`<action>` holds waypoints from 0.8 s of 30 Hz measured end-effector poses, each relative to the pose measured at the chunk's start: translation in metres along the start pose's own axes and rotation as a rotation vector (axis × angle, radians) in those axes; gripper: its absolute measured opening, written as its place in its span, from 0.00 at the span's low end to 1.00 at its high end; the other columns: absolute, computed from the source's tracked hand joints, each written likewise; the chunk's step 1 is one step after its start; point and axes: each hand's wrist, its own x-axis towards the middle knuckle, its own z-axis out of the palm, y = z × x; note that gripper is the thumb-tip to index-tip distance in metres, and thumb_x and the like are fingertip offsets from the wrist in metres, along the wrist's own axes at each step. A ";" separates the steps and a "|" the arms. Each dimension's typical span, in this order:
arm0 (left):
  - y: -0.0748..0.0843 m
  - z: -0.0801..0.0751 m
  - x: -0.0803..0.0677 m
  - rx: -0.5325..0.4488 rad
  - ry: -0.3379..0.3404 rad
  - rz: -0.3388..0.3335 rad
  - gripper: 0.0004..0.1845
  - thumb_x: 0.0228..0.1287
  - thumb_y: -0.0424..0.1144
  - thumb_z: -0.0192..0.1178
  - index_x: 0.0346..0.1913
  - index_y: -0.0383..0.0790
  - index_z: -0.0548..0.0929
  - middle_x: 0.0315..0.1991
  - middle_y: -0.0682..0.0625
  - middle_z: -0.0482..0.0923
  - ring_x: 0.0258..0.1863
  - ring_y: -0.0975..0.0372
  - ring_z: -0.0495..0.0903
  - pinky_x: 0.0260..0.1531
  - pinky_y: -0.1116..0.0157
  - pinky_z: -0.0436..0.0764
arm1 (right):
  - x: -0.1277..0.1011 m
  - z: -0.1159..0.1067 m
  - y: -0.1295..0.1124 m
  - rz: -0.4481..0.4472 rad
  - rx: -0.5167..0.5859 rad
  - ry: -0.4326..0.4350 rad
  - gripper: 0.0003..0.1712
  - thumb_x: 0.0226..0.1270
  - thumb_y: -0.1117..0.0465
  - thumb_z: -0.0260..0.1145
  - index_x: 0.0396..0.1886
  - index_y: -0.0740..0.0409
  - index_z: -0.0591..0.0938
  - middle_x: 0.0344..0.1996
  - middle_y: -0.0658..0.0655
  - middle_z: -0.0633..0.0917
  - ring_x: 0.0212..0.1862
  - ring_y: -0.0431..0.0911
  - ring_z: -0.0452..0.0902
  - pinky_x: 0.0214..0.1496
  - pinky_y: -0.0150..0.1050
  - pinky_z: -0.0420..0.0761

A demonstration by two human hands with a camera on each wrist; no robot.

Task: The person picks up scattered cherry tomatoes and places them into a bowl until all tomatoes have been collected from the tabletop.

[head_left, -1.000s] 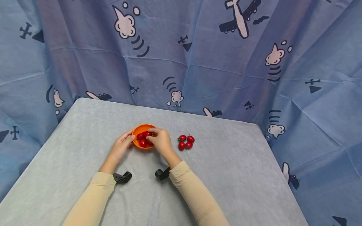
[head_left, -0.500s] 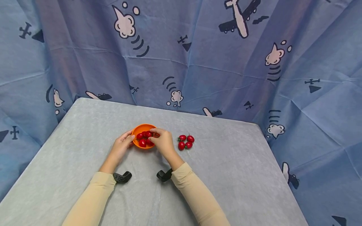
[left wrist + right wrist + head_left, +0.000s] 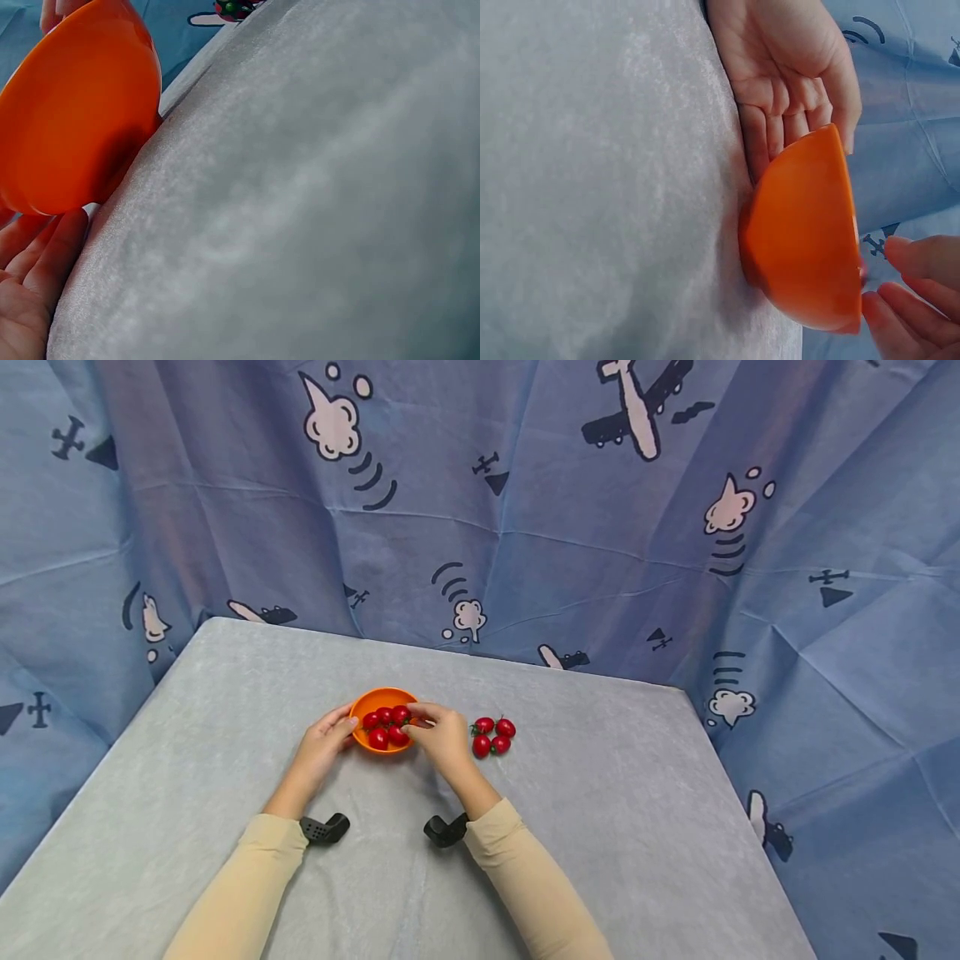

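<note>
My left hand holds an orange bowl at its left side, the thumb over the rim and the other fingers against the outer wall. Several red cherry tomatoes lie inside the bowl. At the right rim is my right hand, its thumb and fingers apart. In the right wrist view, the right hand's fingers are spread beside the rim, and no tomato shows between them. The left wrist view has only the outside of the bowl, its contents hidden.
Several more cherry tomatoes with green stems sit in a cluster on the table, right of my right hand. A grey cloth covers the table. Behind it hangs a blue curtain with airplane prints.
My right hand has drawn back to the right, from over the tomatoes to the bowl's rim, and more of the tomatoes show. The left hand and the bowl have stayed put.
</note>
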 end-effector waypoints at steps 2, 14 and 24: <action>0.000 0.000 0.000 0.002 0.001 0.002 0.29 0.77 0.43 0.50 0.75 0.34 0.63 0.71 0.34 0.67 0.44 0.83 0.77 0.47 0.82 0.78 | -0.002 -0.003 0.000 -0.004 0.023 -0.004 0.20 0.59 0.69 0.72 0.52 0.63 0.86 0.53 0.63 0.86 0.54 0.53 0.85 0.52 0.39 0.86; 0.001 0.002 0.001 0.000 0.009 -0.009 0.28 0.77 0.42 0.50 0.75 0.35 0.63 0.71 0.34 0.67 0.43 0.82 0.77 0.47 0.81 0.78 | -0.019 -0.028 0.011 -0.015 0.081 0.081 0.19 0.56 0.70 0.73 0.50 0.66 0.87 0.50 0.63 0.88 0.54 0.57 0.85 0.53 0.41 0.85; 0.000 0.001 0.001 -0.005 0.015 0.004 0.28 0.77 0.42 0.50 0.74 0.34 0.65 0.66 0.38 0.73 0.43 0.81 0.78 0.47 0.80 0.79 | -0.030 -0.053 0.024 0.027 0.055 0.129 0.21 0.56 0.69 0.74 0.52 0.65 0.86 0.51 0.63 0.87 0.55 0.59 0.84 0.55 0.43 0.84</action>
